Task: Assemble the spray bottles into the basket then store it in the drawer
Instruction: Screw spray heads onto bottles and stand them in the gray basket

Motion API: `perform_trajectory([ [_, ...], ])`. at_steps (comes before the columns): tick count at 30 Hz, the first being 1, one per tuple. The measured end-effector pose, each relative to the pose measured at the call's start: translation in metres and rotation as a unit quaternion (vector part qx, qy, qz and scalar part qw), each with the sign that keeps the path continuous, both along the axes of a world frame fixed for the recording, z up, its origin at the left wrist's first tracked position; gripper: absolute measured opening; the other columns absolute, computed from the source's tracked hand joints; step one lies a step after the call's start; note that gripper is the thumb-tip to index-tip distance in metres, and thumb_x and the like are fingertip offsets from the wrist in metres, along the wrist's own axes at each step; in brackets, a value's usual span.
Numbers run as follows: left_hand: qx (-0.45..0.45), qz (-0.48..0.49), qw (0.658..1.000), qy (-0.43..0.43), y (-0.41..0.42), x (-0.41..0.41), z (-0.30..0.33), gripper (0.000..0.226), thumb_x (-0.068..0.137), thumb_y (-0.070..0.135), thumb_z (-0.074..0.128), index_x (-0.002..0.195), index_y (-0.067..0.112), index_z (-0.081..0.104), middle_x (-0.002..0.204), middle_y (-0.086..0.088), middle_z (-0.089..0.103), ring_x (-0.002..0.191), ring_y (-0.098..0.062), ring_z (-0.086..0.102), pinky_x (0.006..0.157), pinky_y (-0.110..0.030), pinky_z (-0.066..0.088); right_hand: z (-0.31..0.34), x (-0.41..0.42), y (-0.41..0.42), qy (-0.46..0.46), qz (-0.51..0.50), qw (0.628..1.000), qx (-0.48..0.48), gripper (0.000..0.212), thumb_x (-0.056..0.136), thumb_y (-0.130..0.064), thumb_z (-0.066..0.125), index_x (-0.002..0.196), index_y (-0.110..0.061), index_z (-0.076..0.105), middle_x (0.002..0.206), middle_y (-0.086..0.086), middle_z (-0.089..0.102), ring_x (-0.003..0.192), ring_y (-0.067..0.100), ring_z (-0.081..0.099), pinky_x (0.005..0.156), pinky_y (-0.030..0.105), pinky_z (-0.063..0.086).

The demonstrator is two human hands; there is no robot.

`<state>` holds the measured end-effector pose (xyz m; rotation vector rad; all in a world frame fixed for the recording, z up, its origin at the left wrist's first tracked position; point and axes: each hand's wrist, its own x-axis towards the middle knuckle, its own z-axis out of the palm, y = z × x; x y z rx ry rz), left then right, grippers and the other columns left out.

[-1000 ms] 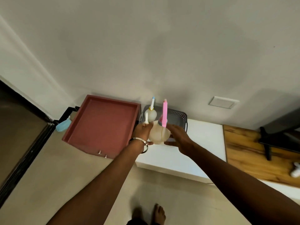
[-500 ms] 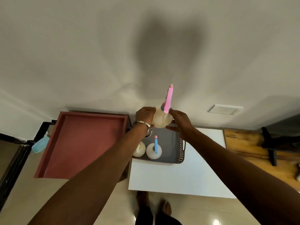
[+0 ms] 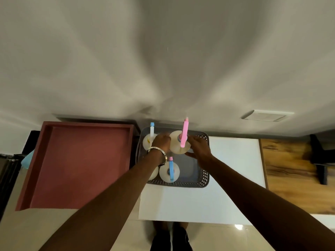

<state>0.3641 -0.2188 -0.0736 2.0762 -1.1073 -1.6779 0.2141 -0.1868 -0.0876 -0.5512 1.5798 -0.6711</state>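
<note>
A grey perforated basket (image 3: pixel 204 175) stands on the white table top (image 3: pixel 233 160). My left hand (image 3: pixel 161 142) and my right hand (image 3: pixel 197 147) grip a pale spray bottle with a pink head (image 3: pixel 179 144) from both sides, over the basket's far part. In the basket stand a bottle with a blue head (image 3: pixel 169 173), a bottle with a white and blue head (image 3: pixel 149 140), and one more bottle (image 3: pixel 154 173) mostly hidden under my left forearm. The open reddish drawer (image 3: pixel 81 163) lies left of the basket.
A light blue bottle (image 3: pixel 26 159) lies left of the drawer, partly hidden. A wooden surface (image 3: pixel 290 176) with a dark stand (image 3: pixel 320 156) is at the right. The wall is directly behind the basket. My feet (image 3: pixel 170 238) show below the table edge.
Both hands have lowered the pink-headed bottle from above the basket's far rim down into the basket. The view has tilted further downward.
</note>
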Motion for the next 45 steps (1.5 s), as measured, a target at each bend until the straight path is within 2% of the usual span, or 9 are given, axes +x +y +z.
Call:
perform_trajectory([
  [7, 0.025, -0.006, 0.999, -0.040, -0.005, -0.001, -0.026, 0.036, 0.095, 0.011, 0.040, 0.124, -0.004, 0.056, 0.126, -0.025, 0.058, 0.116, -0.040, 0.057, 0.097, -0.047, 0.050, -0.040, 0.009, -0.008, -0.023, 0.008, 0.999, 0.037, 0.034, 0.097, -0.029, 0.059, 0.126, -0.011, 0.061, 0.118, 0.008, 0.063, 0.108, 0.023, 0.060, 0.086, 0.041, 0.056],
  [11, 0.036, -0.007, 0.998, -0.050, -0.009, -0.003, -0.034, 0.037, 0.096, 0.009, 0.038, 0.125, -0.008, 0.053, 0.128, -0.028, 0.056, 0.118, -0.041, 0.055, 0.099, -0.047, 0.048, -0.058, 0.012, -0.014, -0.025, 0.014, 0.998, 0.052, 0.030, 0.093, -0.030, 0.062, 0.120, -0.018, 0.065, 0.119, 0.010, 0.064, 0.108, 0.024, 0.062, 0.076, 0.035, 0.058],
  [18, 0.066, -0.018, 0.995, -0.079, -0.011, -0.005, -0.047, 0.038, 0.099, 0.010, 0.035, 0.129, -0.008, 0.050, 0.134, -0.026, 0.053, 0.125, -0.038, 0.050, 0.101, -0.039, 0.042, -0.074, 0.012, -0.018, -0.040, 0.023, 0.997, 0.068, 0.024, 0.093, -0.026, 0.061, 0.113, -0.013, 0.065, 0.121, 0.015, 0.062, 0.111, 0.027, 0.060, 0.075, 0.036, 0.057],
  [23, 0.079, -0.011, 0.993, -0.093, -0.010, -0.005, -0.055, 0.037, 0.098, 0.010, 0.036, 0.126, -0.009, 0.052, 0.131, -0.026, 0.055, 0.123, -0.039, 0.052, 0.100, -0.040, 0.042, -0.077, 0.017, -0.019, -0.051, 0.029, 0.995, 0.080, 0.021, 0.100, -0.022, 0.051, 0.118, -0.012, 0.056, 0.126, 0.014, 0.055, 0.116, 0.028, 0.053, 0.084, 0.038, 0.052],
  [27, 0.083, -0.002, 0.993, -0.089, -0.006, -0.004, -0.059, 0.037, 0.098, 0.010, 0.037, 0.127, -0.008, 0.052, 0.131, -0.025, 0.055, 0.122, -0.038, 0.052, 0.100, -0.039, 0.043, -0.074, 0.019, -0.020, -0.058, 0.027, 0.994, 0.090, 0.008, 0.102, -0.018, 0.048, 0.110, -0.020, 0.048, 0.112, 0.006, 0.053, 0.110, 0.025, 0.049, 0.094, 0.042, 0.047],
  [30, 0.075, 0.006, 0.993, -0.088, -0.004, -0.004, -0.062, 0.036, 0.098, 0.010, 0.037, 0.125, -0.007, 0.054, 0.129, -0.025, 0.057, 0.120, -0.038, 0.054, 0.098, -0.039, 0.045, -0.078, 0.017, -0.020, -0.053, 0.035, 0.994, 0.088, 0.026, 0.102, -0.017, 0.047, 0.127, -0.012, 0.052, 0.117, 0.010, 0.054, 0.107, 0.024, 0.050, 0.095, 0.042, 0.046],
  [34, 0.087, -0.012, 0.992, -0.086, 0.000, -0.005, -0.069, 0.033, 0.099, 0.018, 0.040, 0.114, -0.004, 0.059, 0.118, -0.023, 0.062, 0.110, -0.035, 0.059, 0.092, -0.034, 0.048, -0.081, 0.016, -0.019, -0.058, 0.034, 0.994, 0.088, 0.039, 0.103, -0.016, 0.044, 0.142, -0.011, 0.044, 0.114, 0.006, 0.051, 0.107, 0.022, 0.049, 0.097, 0.043, 0.045],
  [39, 0.083, -0.008, 0.993, -0.084, 0.001, -0.007, -0.067, 0.033, 0.098, 0.012, 0.038, 0.117, -0.006, 0.059, 0.120, -0.025, 0.061, 0.113, -0.038, 0.058, 0.100, -0.043, 0.047, -0.089, 0.018, -0.018, -0.057, 0.045, 0.993, 0.089, 0.036, 0.101, -0.017, 0.045, 0.136, -0.012, 0.050, 0.132, 0.017, 0.055, 0.113, 0.027, 0.054, 0.082, 0.035, 0.049],
  [45, 0.064, 0.015, 0.994, -0.086, -0.003, -0.007, -0.066, 0.034, 0.096, 0.009, 0.040, 0.121, -0.007, 0.057, 0.125, -0.025, 0.060, 0.118, -0.038, 0.056, 0.098, -0.041, 0.046, -0.089, 0.015, -0.015, -0.075, 0.045, 0.993, 0.081, 0.021, 0.101, -0.014, 0.046, 0.120, -0.018, 0.053, 0.125, 0.013, 0.054, 0.113, 0.026, 0.052, 0.085, 0.035, 0.050],
])
